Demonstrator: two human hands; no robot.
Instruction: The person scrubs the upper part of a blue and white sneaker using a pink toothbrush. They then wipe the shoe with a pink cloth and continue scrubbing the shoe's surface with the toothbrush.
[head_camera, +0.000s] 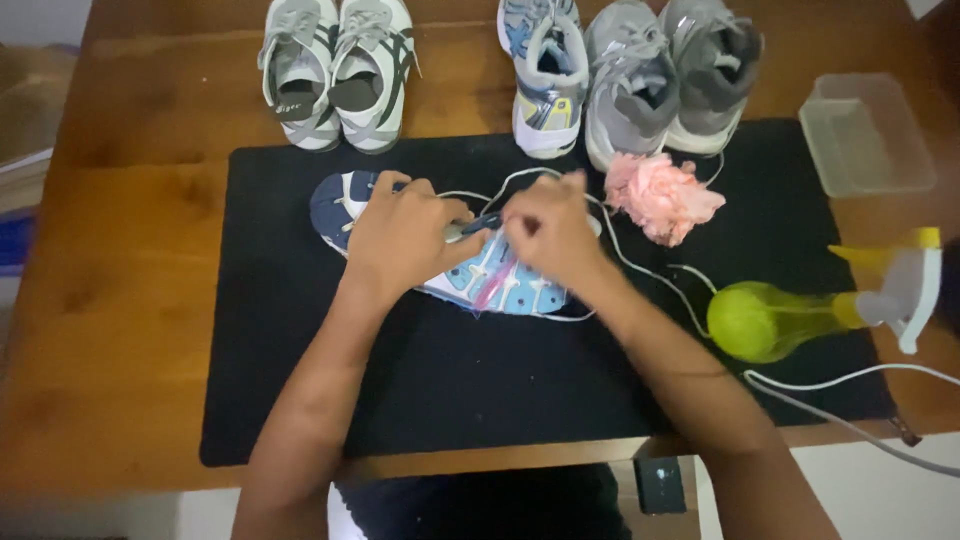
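Left hand (405, 235) pressed flat on the blue and white shoe (440, 255), fingers curled over the top, likely to keep it from sliding. Right hand (548, 228) pinched narrow on the white lace (640, 270), just above the holes of the shoe. Both hands close together, nearly touching. Shoe lying on its side in the middle of the black mat (300, 400), toe toward the left edge of the table (120, 300), so the lace holes face up and are easy to reach. Lace running loose in a loop past the right hand, then trailing toward the right side of the mat.

Pink crumpled cloth (665, 195) just beside the right hand, near the far edge of the mat, probably kept close for wiping. Green spray bottle (775, 320) with a yellow and white top lying on its side at the right edge of the mat. Clear plastic tub (865, 135) near the far right corner of the table. One more white cord (850, 385) by the near right corner.

Five more shoes in a row along the far edge of the table, out of the way: two white and grey shoes (335, 70), one blue and white shoe (545, 75) matching the one under the hands, two grey shoes (670, 75). Six shoes in all, one cloth, one bottle, one tub, one mat.
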